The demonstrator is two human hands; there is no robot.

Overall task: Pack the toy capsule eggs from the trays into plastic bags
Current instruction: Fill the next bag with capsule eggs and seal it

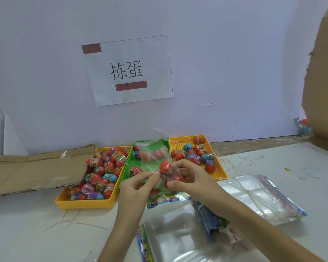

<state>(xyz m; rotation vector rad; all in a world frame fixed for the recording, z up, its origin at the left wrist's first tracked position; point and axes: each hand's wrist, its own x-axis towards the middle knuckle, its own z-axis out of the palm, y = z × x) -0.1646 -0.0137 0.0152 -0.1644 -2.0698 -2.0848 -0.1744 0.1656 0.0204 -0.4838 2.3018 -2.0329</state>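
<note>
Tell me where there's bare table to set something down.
Front left: bare table, in front of the cardboard and the left yellow tray. Far right: a bare strip behind the bag stack, beside the right yellow tray. Crowded: the middle, where the left hand and right hand hold a bag before the green tray, loose bags nearer.

White table (27, 233): three trays (85, 203), plastic bags (178, 241), cardboard (27, 171).

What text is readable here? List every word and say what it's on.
"拣蛋": large black characters on the white paper sheet taped to the wall.
Wrappers on the capsule eggs in the trays: printed, too small to read.
Coloured header strips on the plastic bags on the table: blurred, unreadable.
The held clear bag: no readable text.
</note>
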